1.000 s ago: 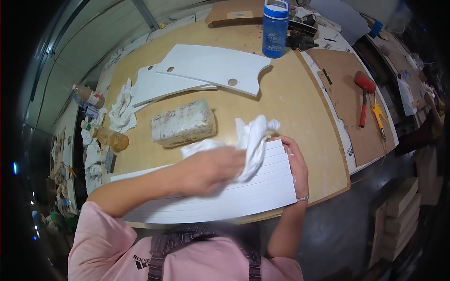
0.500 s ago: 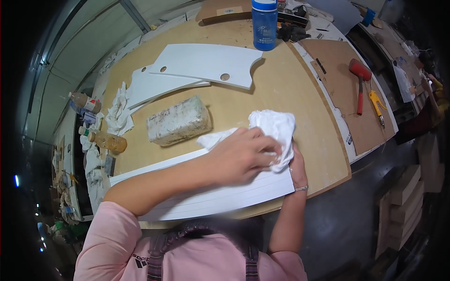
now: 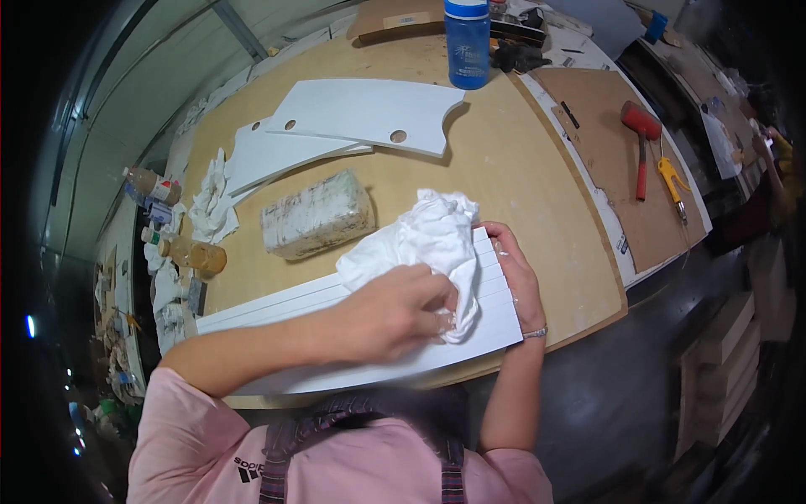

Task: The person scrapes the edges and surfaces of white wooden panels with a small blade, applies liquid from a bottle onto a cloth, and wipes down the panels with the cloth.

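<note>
As the left hand (image 3: 401, 312) pinches white cloth (image 3: 420, 239) bunched beyond it, we find the lined white panel (image 3: 497, 323) beneath, long axis left-right, the right hand (image 3: 518, 279) cupping its right end, grip unclear.

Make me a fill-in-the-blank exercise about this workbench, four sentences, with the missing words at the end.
The left hand clutches a cloth coloured ____.
The right hand touches the lined white piece at its ____ end.
The upper of the overlapping white panels shows ____ round holes.
The air gun beside the red mallet is coloured ____.

Missing words: white; right; two; yellow.
</note>
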`<state>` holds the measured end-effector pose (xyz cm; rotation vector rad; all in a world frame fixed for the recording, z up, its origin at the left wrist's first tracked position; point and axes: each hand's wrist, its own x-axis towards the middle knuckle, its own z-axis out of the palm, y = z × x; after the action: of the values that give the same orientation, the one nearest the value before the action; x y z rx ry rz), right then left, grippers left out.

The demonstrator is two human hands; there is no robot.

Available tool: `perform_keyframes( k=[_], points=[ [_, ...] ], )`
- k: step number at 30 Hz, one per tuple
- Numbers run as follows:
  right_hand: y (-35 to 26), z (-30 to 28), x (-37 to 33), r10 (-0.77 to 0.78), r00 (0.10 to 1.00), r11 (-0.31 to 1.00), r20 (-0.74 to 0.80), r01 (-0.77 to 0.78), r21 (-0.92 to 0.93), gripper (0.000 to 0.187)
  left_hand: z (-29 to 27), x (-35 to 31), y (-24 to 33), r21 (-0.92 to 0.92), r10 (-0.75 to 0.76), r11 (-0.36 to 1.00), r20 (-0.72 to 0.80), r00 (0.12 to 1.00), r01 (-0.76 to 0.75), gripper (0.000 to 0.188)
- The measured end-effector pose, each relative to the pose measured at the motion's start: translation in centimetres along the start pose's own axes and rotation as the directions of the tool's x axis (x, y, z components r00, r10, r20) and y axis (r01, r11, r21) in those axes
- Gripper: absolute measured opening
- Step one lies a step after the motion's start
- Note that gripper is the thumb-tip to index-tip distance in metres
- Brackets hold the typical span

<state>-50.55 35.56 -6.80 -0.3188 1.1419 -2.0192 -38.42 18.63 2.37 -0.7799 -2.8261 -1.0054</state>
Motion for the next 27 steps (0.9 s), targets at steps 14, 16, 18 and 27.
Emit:
perform_keyframes(
  k=[14,16,18,27],
  points=[
    [2.6,-0.7,-0.7,0.167,0.983,0.864,0.073,-0.182,0.47,0.042,3.1,2.7,3.4,0.074,0.14,0.988,-0.017,0.99,-0.138,0.013],
    [4.1,-2.0,-1.9,0.163,0.987,0.885,0.013,-0.152,0.439,0.043,3.9,3.2,3.5,0.096,0.158,0.984,-0.068,0.985,-0.151,0.012],
    [3.3,-1.8,-0.8,0.077,0.996,0.972,-0.033,-0.068,0.224,0.043,3.1,0.8,3.1,0.004,0.104,0.995,-0.037,0.994,-0.104,0.012],
    [-0.8,2.1,0.0,0.019,0.999,0.999,-0.041,-0.021,-0.031,0.029,-6.3,-10.5,5.1,-0.275,-0.414,0.887,-0.117,0.903,0.371,0.017]
  ],
)
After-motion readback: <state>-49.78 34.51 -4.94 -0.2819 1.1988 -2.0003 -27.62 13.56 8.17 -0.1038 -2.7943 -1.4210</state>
